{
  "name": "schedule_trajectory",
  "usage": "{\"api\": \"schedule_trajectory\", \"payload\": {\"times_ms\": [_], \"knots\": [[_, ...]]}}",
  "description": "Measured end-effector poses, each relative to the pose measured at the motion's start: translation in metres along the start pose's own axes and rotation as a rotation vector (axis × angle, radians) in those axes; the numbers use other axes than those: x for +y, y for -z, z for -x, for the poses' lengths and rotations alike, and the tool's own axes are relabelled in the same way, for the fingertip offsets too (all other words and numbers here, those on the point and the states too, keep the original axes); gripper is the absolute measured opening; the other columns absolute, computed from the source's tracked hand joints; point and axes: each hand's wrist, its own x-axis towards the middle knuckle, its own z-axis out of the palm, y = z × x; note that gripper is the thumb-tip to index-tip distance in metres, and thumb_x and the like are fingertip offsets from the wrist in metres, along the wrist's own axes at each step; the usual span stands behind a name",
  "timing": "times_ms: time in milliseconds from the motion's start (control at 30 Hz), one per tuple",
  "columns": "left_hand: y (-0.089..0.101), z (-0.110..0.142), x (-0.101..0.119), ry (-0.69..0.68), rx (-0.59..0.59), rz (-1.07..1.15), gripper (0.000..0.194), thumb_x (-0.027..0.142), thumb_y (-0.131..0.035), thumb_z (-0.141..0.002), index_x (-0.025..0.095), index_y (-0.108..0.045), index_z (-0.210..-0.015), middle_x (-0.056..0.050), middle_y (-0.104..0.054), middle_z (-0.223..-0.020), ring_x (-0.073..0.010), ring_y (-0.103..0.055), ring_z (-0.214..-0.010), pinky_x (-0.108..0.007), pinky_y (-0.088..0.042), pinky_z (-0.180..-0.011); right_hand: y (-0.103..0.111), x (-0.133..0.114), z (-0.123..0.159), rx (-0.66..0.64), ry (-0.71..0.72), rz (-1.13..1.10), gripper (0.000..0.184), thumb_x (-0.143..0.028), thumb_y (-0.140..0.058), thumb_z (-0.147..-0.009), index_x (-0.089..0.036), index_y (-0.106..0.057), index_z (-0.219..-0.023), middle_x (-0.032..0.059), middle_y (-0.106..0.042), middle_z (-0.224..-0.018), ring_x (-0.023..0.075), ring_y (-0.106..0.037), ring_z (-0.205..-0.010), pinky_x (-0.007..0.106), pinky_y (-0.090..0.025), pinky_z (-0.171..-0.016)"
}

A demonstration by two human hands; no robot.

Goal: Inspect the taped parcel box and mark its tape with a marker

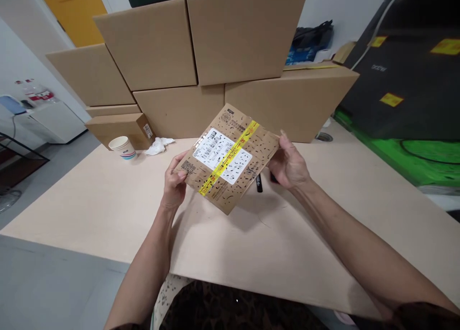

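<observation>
Both hands hold a flat brown cardboard parcel tilted above the table. A white shipping label is stuck on its upper face, and a strip of yellow tape runs across it. My left hand is closed on the parcel's left corner, thumb on top. On the right corner, my right hand grips with the thumb up along the edge and the other fingers partly hidden. Under the parcel's right side a black pen-like object lies partly covered. A second small dark object shows beside my right fingers.
Large cardboard boxes are stacked along the back of the table. At the left stand a paper cup, a crumpled tissue and a smaller carton. A dark panel rises at the right, beside green material.
</observation>
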Motion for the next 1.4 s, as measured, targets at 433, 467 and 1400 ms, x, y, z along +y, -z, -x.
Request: {"api": "schedule_trajectory", "payload": {"times_ms": [433, 467, 1400], "knots": [[0.007, -0.009, -0.002, -0.117, 0.184, 0.103, 0.021, 0.042, -0.078, -0.071, 0.025, -0.073, -0.081, -0.001, -0.079, -0.092, -0.0275, -0.073, -0.110, -0.035, -0.059, -0.095, 0.003, -0.015, 0.003, -0.203, -0.171, -0.012, 0.057, -0.071, -0.059, -0.091, -0.034, -0.069, -0.133, 0.0101, -0.078, -0.123, 0.0364, -0.072, -0.114, 0.061, -0.063, -0.086], [0.007, -0.010, 0.000, -0.132, 0.215, 0.109, 0.022, 0.044, -0.079, -0.072, 0.025, -0.072, -0.080, -0.001, -0.079, -0.091, -0.0281, -0.073, -0.112, -0.037, -0.059, -0.097, 0.004, -0.016, 0.005, -0.249, -0.188, -0.003, 0.056, -0.068, -0.062, -0.090, -0.033, -0.070, -0.134, 0.0109, -0.078, -0.125, 0.0359, -0.073, -0.112, 0.059, -0.063, -0.084], [0.024, -0.016, -0.011, 0.465, 0.209, -0.185, 0.048, 0.065, -0.064, -0.092, 0.022, -0.079, -0.104, -0.009, -0.084, -0.089, -0.0364, -0.081, -0.097, -0.046, -0.065, -0.077, -0.025, -0.019, 0.015, -0.210, -0.127, 0.024, 0.075, -0.090, -0.041, -0.091, -0.035, -0.073, -0.132, 0.0069, -0.079, -0.116, 0.0317, -0.073, -0.120, 0.053, -0.066, -0.091]]}}
